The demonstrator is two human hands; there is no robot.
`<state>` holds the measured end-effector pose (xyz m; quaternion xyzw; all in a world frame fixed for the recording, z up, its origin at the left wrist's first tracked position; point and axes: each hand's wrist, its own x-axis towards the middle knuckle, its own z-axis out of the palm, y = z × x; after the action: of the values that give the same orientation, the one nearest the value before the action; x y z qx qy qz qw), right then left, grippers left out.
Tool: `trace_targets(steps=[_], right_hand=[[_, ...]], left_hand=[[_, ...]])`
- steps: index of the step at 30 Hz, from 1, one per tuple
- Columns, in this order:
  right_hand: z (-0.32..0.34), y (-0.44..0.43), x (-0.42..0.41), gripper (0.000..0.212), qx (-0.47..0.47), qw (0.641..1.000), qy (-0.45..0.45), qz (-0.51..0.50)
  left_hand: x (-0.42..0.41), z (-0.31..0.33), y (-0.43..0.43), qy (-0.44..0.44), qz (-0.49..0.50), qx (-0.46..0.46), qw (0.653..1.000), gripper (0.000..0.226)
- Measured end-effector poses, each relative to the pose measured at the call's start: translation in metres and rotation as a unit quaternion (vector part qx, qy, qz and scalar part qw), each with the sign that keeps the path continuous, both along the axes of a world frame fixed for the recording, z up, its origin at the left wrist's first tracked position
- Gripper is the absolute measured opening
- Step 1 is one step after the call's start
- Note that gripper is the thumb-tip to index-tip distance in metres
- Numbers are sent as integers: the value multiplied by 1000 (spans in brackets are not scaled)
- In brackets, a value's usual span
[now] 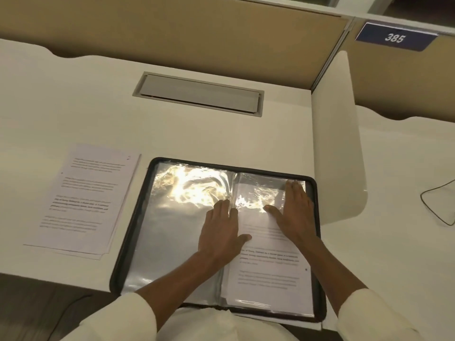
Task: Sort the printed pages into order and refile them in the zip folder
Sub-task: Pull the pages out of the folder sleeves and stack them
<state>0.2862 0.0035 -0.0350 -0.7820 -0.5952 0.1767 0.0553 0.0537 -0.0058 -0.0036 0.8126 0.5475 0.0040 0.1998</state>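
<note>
Loose pages: a stack of printed pages lies on the white desk just left of the folder. Its edges are fanned unevenly, the top sheet is marked 2, and none of it is filed yet.
Zip folder: the zip folder lies unzipped and open flat in front of the person, its near edge hanging past the front of the desk.
Left sleeve: the clear sleeve on the folder's left side looks empty and glares under the overhead light.
Left hand: the left hand lies flat beside the spine with fingers straight and the thumb reaching onto the right side. It presses down and holds nothing.
Filed page: one printed sheet sits at the right sleeve; whether it is fully seated under the plastic cannot be told.
Right hand: the right hand is spread wide, palm down on the plastic over that sheet, gripping nothing.
Handling: the paper is likely light, limp and quick to slide. The sleeves look slick and floppy, apt to wrinkle and cling. Each sheet is best pinched at a corner or short edge and fed in at the sleeve's mouth while the other hand pins the plastic flat.
Far right: a white divider panel stands just beside the folder, with a thin cable on the next desk.
</note>
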Motion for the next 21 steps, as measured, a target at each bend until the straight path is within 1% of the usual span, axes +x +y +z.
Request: trace_targets(steps=[4,7,9,12,14,17,19,21], right_hand=[[7,-6,6,94,15,998,-53,27],[19,-5,7,79,56,994,-82,34],[25,-2,8,69,60,997,-42,9],[30,1,9,53,92,991,82,-56],[32,2,10,56,93,985,114,-87],[37,2,18,69,87,979,141,-122],[41,0,22,79,65,977,156,-129],[47,-3,23,86,30,979,150,-136]], left_hand=[[7,-5,-8,4,23,-11,1000,86],[10,-6,-11,11,39,-14,999,88],[13,-6,-12,13,48,-18,999,89],[18,-2,-13,9,64,-16,998,88],[20,0,-14,8,71,-20,997,87],[21,2,-14,4,84,-30,996,85],[22,4,-14,3,91,-35,995,82],[22,5,-15,3,93,-36,995,81]])
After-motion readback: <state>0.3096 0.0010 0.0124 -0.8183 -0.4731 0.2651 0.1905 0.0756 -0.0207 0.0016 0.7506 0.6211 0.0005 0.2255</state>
